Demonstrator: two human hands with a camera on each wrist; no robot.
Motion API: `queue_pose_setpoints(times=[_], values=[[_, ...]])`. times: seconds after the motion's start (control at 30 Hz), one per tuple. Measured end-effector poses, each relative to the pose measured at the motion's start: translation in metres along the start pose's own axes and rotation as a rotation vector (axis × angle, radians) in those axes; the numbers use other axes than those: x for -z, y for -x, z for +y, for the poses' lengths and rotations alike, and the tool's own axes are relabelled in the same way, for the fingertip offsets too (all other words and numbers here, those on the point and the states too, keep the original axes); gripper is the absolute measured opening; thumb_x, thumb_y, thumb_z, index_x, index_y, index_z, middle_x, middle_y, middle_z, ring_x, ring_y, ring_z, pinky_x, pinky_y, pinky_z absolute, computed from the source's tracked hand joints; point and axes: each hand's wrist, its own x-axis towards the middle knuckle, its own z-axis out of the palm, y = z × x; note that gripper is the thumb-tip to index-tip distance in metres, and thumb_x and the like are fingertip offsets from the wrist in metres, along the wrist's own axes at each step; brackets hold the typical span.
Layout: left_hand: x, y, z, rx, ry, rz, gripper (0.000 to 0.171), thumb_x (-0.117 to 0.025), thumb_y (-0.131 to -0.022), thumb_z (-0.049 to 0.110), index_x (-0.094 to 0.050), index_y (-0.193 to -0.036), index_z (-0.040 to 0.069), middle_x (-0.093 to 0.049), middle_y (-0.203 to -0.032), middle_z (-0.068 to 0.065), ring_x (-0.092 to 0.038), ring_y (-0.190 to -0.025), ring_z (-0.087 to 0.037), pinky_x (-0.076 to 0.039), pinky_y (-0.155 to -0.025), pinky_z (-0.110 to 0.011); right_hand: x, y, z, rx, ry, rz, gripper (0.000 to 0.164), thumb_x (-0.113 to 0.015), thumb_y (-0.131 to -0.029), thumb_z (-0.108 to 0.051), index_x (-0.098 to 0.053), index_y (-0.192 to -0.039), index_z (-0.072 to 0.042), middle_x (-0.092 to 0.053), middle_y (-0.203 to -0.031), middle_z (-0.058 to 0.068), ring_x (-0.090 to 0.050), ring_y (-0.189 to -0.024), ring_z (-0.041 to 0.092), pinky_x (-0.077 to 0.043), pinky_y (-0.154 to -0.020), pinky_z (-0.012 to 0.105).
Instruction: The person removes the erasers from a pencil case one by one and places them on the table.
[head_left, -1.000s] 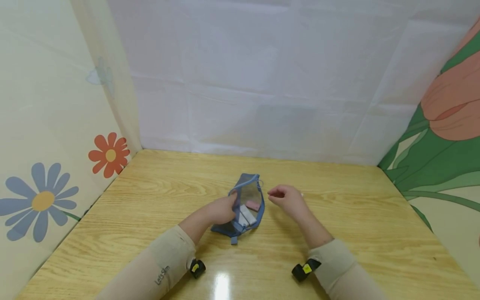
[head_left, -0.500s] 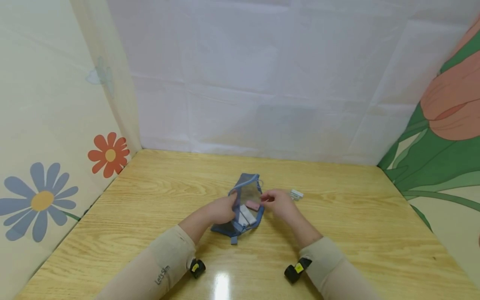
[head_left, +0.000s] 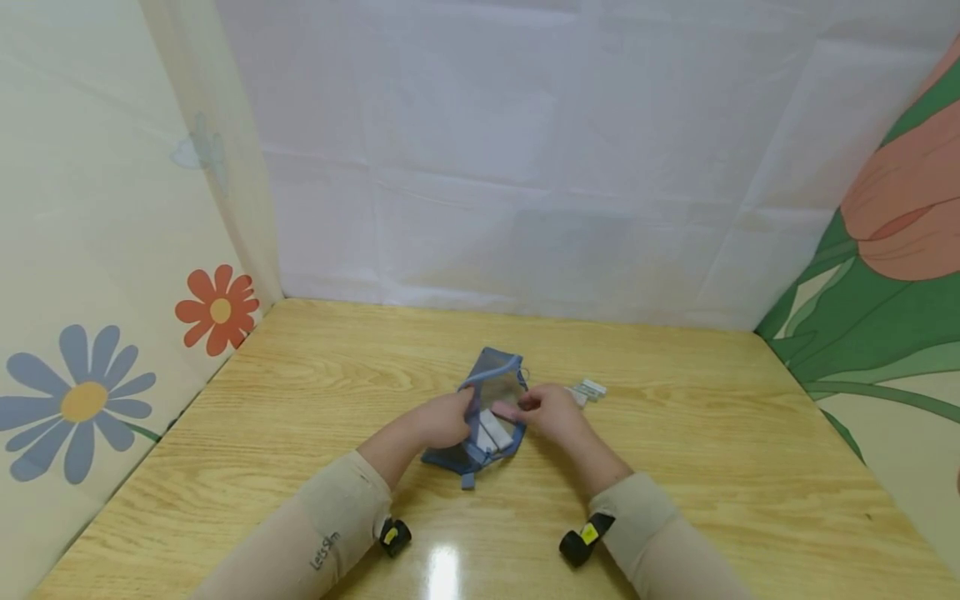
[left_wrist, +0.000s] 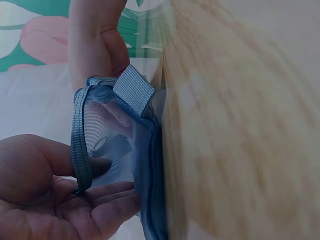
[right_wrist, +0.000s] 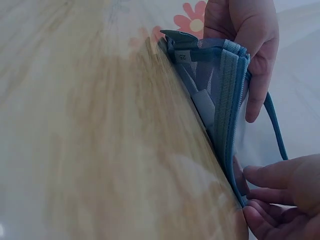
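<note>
The left hand pinched the pouch open; the right hand pinched the pink block, which I judged best eased out flat.

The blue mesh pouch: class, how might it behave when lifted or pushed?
The blue mesh pouch would probably flex and sag, since its see-through mesh looks thin. Tipped, it might spill the white pieces inside, as it gapes open. Pushed, it seems unlikely to roll, given its angular shape.
</note>
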Motion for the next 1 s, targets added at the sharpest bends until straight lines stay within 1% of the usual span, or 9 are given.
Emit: queue_pose_setpoints(times=[0.07, 0.13, 0.3, 0.37, 0.5, 0.67, 0.83, 0.9, 1.0], values=[[-0.0001, -0.0003, -0.0004, 0.001, -0.002, -0.001, 0.066, -0.049, -0.080, -0.002, -0.023, -0.140, -0.008, -0.040, -0.137, -0.024, -0.041, -0.123, -0.029, -0.033, -0.101, -0.042, -0.0006, -0.0001, -0.0011, 0.018, 0.019, -0.003, 0.028, -0.073, -0.076, -0.033, -0.071, -0.085, -0.007, -0.067, -0.082, 0.003, -0.059, -0.074, 0.016, -0.049, -0.067, 0.031], [-0.0004, -0.0006, -0.0008, 0.001, -0.006, 0.001, 0.065, -0.049, -0.081, -0.002, -0.024, -0.140, -0.008, -0.041, -0.136, -0.024, -0.042, -0.122, -0.029, -0.034, -0.100, -0.042, -0.0008, -0.0004, -0.0017, 0.036, 0.037, -0.011, 0.024, -0.073, -0.076, -0.031, -0.071, -0.082, -0.008, -0.065, -0.079, 0.001, -0.057, -0.071, 0.014, -0.048, -0.065, 0.030], [-0.0011, -0.0006, -0.0013, 0.003, -0.015, 0.002, 0.064, -0.049, -0.082, -0.001, -0.025, -0.141, -0.007, -0.041, -0.136, -0.023, -0.043, -0.121, -0.029, -0.035, -0.099, -0.042, -0.0005, -0.0003, -0.0029, 0.074, 0.048, -0.014, 0.015, -0.075, -0.073, -0.017, -0.071, -0.083, -0.007, -0.064, -0.079, 0.002, -0.055, -0.072, 0.014, -0.047, -0.067, 0.030], [-0.0011, -0.0007, -0.0015, 0.005, -0.013, 0.004, 0.064, -0.050, -0.083, -0.001, -0.025, -0.141, -0.007, -0.042, -0.136, -0.023, -0.043, -0.121, -0.029, -0.036, -0.098, -0.042, -0.0004, -0.0001, -0.0037, 0.078, 0.054, -0.015, 0.012, -0.074, -0.074, -0.016, -0.071, -0.081, -0.006, -0.063, -0.078, 0.002, -0.055, -0.072, 0.015, -0.047, -0.067, 0.030], [-0.0014, -0.0011, -0.0017, 0.005, -0.012, 0.009, 0.063, -0.050, -0.082, -0.001, -0.026, -0.140, -0.007, -0.043, -0.135, -0.023, -0.045, -0.119, -0.029, -0.037, -0.097, -0.042, -0.0004, 0.0005, -0.0048, 0.051, 0.075, -0.024, 0.011, -0.071, -0.077, -0.019, -0.069, -0.079, -0.008, -0.061, -0.077, 0.001, -0.054, -0.071, 0.015, -0.047, -0.065, 0.029], [-0.0021, -0.0012, -0.0021, 0.001, -0.021, 0.013, 0.064, -0.051, -0.082, -0.001, -0.026, -0.140, -0.007, -0.045, -0.133, -0.022, -0.047, -0.117, -0.028, -0.038, -0.096, -0.042, -0.0007, 0.0000, -0.0031, 0.011, 0.064, -0.021, 0.014, -0.070, -0.078, -0.022, -0.068, -0.081, -0.008, -0.063, -0.078, 0.002, -0.056, -0.071, 0.015, -0.048, -0.064, 0.028], [-0.0020, -0.0013, -0.0014, -0.007, -0.015, 0.017, 0.064, -0.051, -0.080, -0.002, -0.029, -0.139, -0.005, -0.051, -0.127, -0.021, -0.051, -0.109, -0.026, -0.041, -0.092, -0.041, 0.0023, 0.0002, -0.0021, -0.014, 0.023, -0.011, 0.013, -0.070, -0.078, -0.021, -0.067, -0.083, -0.009, -0.064, -0.079, 0.001, -0.056, -0.072, 0.015, -0.048, -0.064, 0.027], [-0.0020, -0.0014, -0.0010, -0.011, -0.015, 0.018, 0.065, -0.051, -0.079, -0.003, -0.029, -0.140, -0.005, -0.052, -0.126, -0.021, -0.052, -0.104, -0.025, -0.042, -0.090, -0.041, 0.0044, 0.0006, -0.0023, -0.030, -0.015, -0.016, 0.012, -0.070, -0.077, -0.019, -0.067, -0.084, -0.009, -0.064, -0.080, 0.001, -0.057, -0.073, 0.015, -0.048, -0.064, 0.027], [-0.0021, -0.0013, -0.0001, -0.009, -0.024, 0.015, 0.067, -0.050, -0.078, -0.003, -0.026, -0.141, -0.006, -0.049, -0.129, -0.022, -0.051, -0.104, -0.024, -0.041, -0.091, -0.039, 0.0086, 0.0018, -0.0027, -0.037, -0.051, -0.031, 0.011, -0.070, -0.078, -0.016, -0.068, -0.086, -0.009, -0.064, -0.081, 0.000, -0.057, -0.072, 0.015, -0.048, -0.062, 0.027]])
